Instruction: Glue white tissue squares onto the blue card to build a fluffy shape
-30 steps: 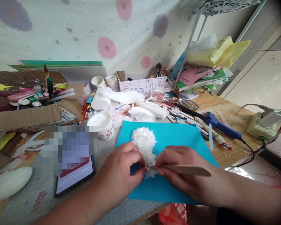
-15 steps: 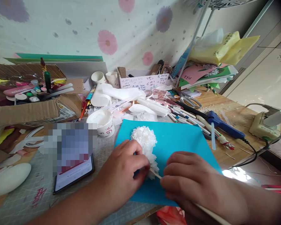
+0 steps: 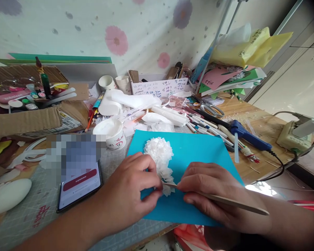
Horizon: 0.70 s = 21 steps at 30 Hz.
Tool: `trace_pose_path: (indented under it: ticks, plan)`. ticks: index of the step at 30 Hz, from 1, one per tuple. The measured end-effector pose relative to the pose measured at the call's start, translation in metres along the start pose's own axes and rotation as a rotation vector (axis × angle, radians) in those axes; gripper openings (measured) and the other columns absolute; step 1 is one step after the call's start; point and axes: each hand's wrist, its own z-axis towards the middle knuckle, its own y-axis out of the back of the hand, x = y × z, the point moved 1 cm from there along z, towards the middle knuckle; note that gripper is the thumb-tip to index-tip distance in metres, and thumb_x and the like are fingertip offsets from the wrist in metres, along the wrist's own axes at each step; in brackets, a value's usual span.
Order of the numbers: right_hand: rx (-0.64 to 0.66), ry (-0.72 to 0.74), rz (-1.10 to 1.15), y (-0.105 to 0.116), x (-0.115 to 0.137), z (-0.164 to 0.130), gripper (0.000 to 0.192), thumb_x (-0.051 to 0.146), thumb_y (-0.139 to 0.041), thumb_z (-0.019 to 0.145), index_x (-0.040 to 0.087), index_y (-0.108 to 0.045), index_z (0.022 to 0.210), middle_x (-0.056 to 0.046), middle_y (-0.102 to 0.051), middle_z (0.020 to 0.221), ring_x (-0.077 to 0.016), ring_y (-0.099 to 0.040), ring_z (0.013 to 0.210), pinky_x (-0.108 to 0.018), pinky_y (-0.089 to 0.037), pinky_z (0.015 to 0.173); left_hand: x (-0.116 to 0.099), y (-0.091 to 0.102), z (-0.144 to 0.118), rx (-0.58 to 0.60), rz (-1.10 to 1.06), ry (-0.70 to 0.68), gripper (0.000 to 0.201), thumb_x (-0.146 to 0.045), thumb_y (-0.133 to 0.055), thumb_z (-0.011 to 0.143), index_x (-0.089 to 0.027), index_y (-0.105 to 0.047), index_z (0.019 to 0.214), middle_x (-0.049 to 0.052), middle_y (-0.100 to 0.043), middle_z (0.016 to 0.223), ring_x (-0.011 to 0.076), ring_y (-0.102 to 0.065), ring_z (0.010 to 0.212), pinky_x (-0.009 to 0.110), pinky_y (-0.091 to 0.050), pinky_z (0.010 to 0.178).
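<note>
A ruffled white cluster of thin, petal-like pieces [image 3: 160,151] lies on a bright blue sheet [image 3: 199,150]. My right hand [image 3: 211,191] grips a slim wooden stick [image 3: 240,203], whose tip points left at the cluster's lower end. Its other end sticks out past my wrist. My left hand [image 3: 143,181] rests over the sheet with thumb and forefinger pinched together beside that tip and the lowest petals. What sits between those left fingertips is hidden.
A paper cup with white contents [image 3: 110,134] stands behind my left hand, and a phone [image 3: 80,181] lies left. Blue glue gun [image 3: 248,137], scissors [image 3: 211,109] and several pens lie behind and right of the sheet. A cardboard box [image 3: 26,120] holds bottles.
The stick has swung in my right hand, its back end now higher and across the wrist. My left fingertips remain at the cluster's lower end. The whole view has shifted slightly.
</note>
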Motion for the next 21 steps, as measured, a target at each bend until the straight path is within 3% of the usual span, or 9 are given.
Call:
trace_pose_path:
  ticks: [5, 10, 14, 17, 19, 21]
  plan:
    - [0.087, 0.051, 0.035, 0.004, 0.002, 0.001, 0.013, 0.016, -0.050, 0.093, 0.013, -0.059, 0.102, -0.009, -0.066, 0.082, -0.0180, -0.060, 0.078, -0.030, -0.046, 0.068, 0.001, 0.002, 0.001, -0.010, 0.040, -0.003, 0.015, -0.013, -0.060, 0.077, -0.023, -0.069, 0.083, 0.000, -0.057, 0.081, 0.0174, -0.052, 0.082, 0.032, -0.039, 0.074]
    - [0.144, 0.051, 0.047, 0.007, 0.004, -0.001, 0.014, 0.018, -0.048, 0.094, 0.014, -0.059, 0.101, -0.009, -0.067, 0.081, -0.0187, -0.061, 0.079, -0.031, -0.048, 0.071, 0.002, 0.000, 0.002, 0.066, 0.092, -0.050, 0.013, -0.015, -0.060, 0.080, -0.023, -0.069, 0.076, 0.000, -0.056, 0.079, 0.0172, -0.050, 0.079, 0.032, -0.036, 0.071]
    - [-0.054, -0.086, 0.092, 0.023, 0.001, 0.003, 0.014, 0.018, -0.048, 0.094, 0.017, -0.060, 0.101, -0.005, -0.065, 0.083, -0.0146, -0.060, 0.075, -0.026, -0.046, 0.065, -0.003, 0.002, 0.000, 0.098, 0.145, -0.114, 0.017, -0.014, -0.056, 0.083, -0.022, -0.068, 0.074, 0.001, -0.056, 0.080, 0.0170, -0.048, 0.078, 0.032, -0.035, 0.070]
    - [-0.185, -0.113, -0.026, 0.044, -0.010, 0.026, 0.020, 0.023, -0.044, 0.096, 0.018, -0.060, 0.084, -0.005, -0.059, 0.080, -0.0152, -0.057, 0.076, -0.027, -0.045, 0.068, -0.007, 0.005, -0.003, 0.124, 0.191, -0.139, 0.017, -0.011, -0.055, 0.081, -0.020, -0.063, 0.068, 0.000, -0.057, 0.079, 0.0163, -0.048, 0.077, 0.032, -0.036, 0.068]
    - [-0.105, -0.061, -0.191, 0.051, -0.023, 0.055, 0.024, 0.024, -0.043, 0.095, 0.017, -0.059, 0.079, -0.007, -0.058, 0.082, -0.0175, -0.056, 0.078, -0.030, -0.044, 0.072, -0.009, 0.005, -0.005, 0.136, 0.251, -0.150, 0.015, -0.010, -0.057, 0.077, -0.019, -0.060, 0.065, 0.000, -0.056, 0.077, 0.0163, -0.049, 0.075, 0.031, -0.035, 0.063]
    - [0.118, -0.057, -0.395, 0.047, -0.038, 0.089, 0.018, 0.022, -0.046, 0.093, 0.017, -0.061, 0.084, -0.007, -0.062, 0.087, -0.0183, -0.057, 0.080, -0.031, -0.044, 0.072, -0.008, 0.004, -0.007, 0.143, 0.314, -0.174, 0.012, -0.011, -0.061, 0.074, -0.019, -0.058, 0.065, 0.000, -0.057, 0.075, 0.0166, -0.050, 0.072, 0.030, -0.036, 0.060]
